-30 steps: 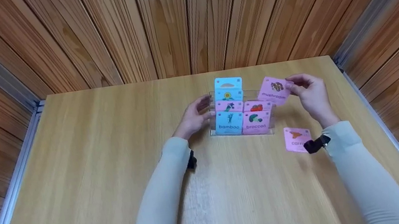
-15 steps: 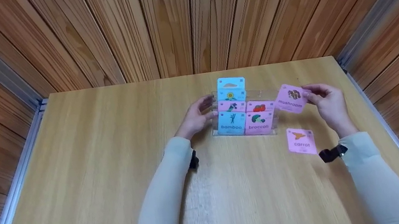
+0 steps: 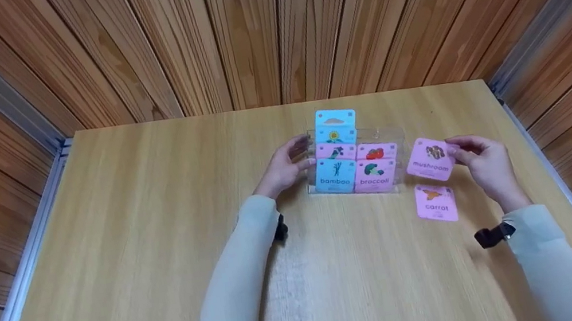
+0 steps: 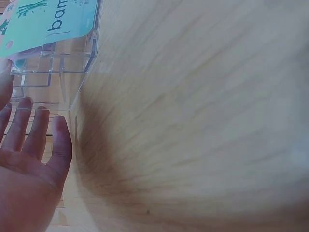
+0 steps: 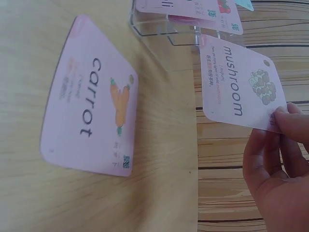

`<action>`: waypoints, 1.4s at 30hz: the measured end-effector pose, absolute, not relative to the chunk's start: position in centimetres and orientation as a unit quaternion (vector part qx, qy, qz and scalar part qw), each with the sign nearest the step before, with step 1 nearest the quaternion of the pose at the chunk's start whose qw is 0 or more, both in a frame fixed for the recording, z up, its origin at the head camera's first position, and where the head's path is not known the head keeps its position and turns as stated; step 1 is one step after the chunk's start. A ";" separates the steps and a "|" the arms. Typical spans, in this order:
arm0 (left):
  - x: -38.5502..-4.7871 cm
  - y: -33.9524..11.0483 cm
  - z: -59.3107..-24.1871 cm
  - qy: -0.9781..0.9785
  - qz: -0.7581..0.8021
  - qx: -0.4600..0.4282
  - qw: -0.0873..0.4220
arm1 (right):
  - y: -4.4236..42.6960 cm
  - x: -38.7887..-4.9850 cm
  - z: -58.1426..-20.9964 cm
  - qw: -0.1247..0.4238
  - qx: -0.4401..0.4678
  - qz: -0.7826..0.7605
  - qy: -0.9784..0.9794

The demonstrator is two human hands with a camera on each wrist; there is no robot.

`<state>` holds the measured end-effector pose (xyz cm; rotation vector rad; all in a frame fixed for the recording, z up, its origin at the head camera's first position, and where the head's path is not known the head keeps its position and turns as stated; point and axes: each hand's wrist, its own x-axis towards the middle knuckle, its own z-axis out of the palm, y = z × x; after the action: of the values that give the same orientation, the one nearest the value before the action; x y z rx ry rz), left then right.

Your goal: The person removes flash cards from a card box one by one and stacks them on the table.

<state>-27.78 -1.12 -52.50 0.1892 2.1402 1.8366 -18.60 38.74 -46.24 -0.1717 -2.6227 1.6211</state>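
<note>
In the head view my right hand (image 3: 487, 167) pinches the pink mushroom card (image 3: 430, 159) by its right edge. The card is tilted, in the air to the right of the clear card stand (image 3: 392, 134). Just below it a pink carrot card (image 3: 436, 203) lies on the table. At the stand's left end is my left hand (image 3: 284, 169); its fingers (image 4: 36, 135) are extended and spread against the clear plastic, with nothing pinched. The stand bears a blue bamboo card (image 3: 335, 175), a pink broccoli card (image 3: 376, 175), a tomato card (image 3: 376, 152) and a sunflower card (image 3: 334, 135).
Another pink card (image 3: 335, 151) stands behind the bamboo card, and a blue card (image 3: 335, 116) rises at the back. The wooden table (image 3: 159, 234) meets a plank wall (image 3: 241, 34) at its far edge. Bare tabletop lies left of the stand.
My right hand has drawn the mushroom card away from the stand's upper right, rightward and toward me, down to just above the carrot card. The left hand stays at the stand's left end.
</note>
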 end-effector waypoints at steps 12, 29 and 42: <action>-27.9 -0.9 -52.7 0.751 0.636 0.065 0.162 | 39.9 -16.9 -47.7 -0.010 -0.034 0.487 -0.873; -27.8 -1.0 -52.4 0.756 0.632 0.061 0.161 | 41.8 -16.0 -49.9 -0.049 -0.026 0.496 -0.866; -27.7 -1.1 -52.3 0.762 0.625 0.061 0.158 | 41.7 -16.3 -50.7 -0.100 -0.049 0.465 -0.878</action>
<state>-27.75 -1.08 -52.35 0.1756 2.1777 1.7887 -16.29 41.75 -50.74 -0.1654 -2.9498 1.5635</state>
